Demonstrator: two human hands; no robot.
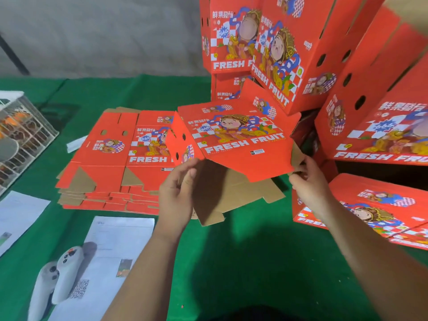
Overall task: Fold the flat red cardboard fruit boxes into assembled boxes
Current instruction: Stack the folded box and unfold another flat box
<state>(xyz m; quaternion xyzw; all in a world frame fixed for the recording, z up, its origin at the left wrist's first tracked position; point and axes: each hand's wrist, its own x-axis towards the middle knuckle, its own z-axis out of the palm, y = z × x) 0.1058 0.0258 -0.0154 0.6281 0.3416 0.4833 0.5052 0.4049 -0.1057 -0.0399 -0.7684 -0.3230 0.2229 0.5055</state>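
Both forearms reach up from six o'clock toward the red box (234,140), held in the air above the green table (231,262) near the middle of the view. Its printed panel faces up and tilts toward the person, with the long axis running roughly nine to three o'clock, between the two hands. At the box's seven o'clock corner the left hand (178,191) has its fingers curled round the edge where a side panel with round holes folds down. At the four o'clock corner the right hand (308,179) pinches a brown flap just behind the red edge. Bare brown bottom flaps (231,193) hang loose below the panel, between the hands and nearer the left one; I judge the coming fold turns on swinging these inward, under the panel.

A stack of flat boxes (115,158) lies on the table at nine o'clock, just beside the held box. Assembled boxes (324,54) pile from twelve to three o'clock, close behind it, so room on that side looks tight. Paper sheets (120,251) and two white controllers (58,279) lie at seven o'clock, a wire rack (25,135) further out at nine.
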